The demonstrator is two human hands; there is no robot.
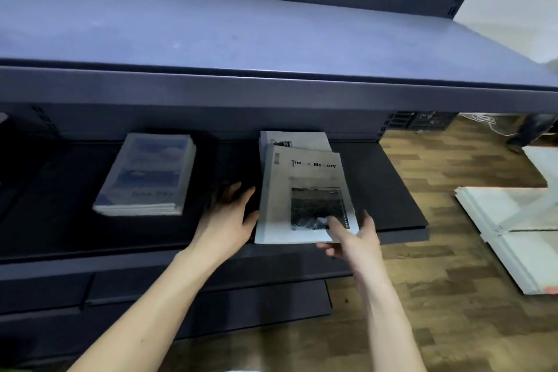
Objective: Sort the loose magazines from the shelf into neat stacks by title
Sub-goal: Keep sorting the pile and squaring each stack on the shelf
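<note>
A: Magazines on the dark shelf (392,190), two lots. Left lot: a squared blue stack (145,175), cloud cover on top, well apart from the other.

B: And the right lot?

A: White stack (305,199), top cover reads "Time & Memory" with a dark photo low on it. One more white copy (294,140) pokes out at the far end, skewed, not lined up with the ones above it.

B: Hands?

A: Left hand (229,214) lies flat on the shelf between the lots, fingers spread and loose, holding nothing; thumb is touching or just beside the white stack's left edge, can't tell which. Right hand (353,235) is at the near right corner of that stack: thumb on top of the cover, over the photo, other fingers curled under the near edge. Pinching the corner.

B: Is the stack lifted?

A: Can't tell. Near edge overhangs the shelf front a little.

B: Anything else around?

A: Bare shelf above (211,27). Wood-pattern floor (437,296) to the right, with white boards (519,235) lying on it.
</note>
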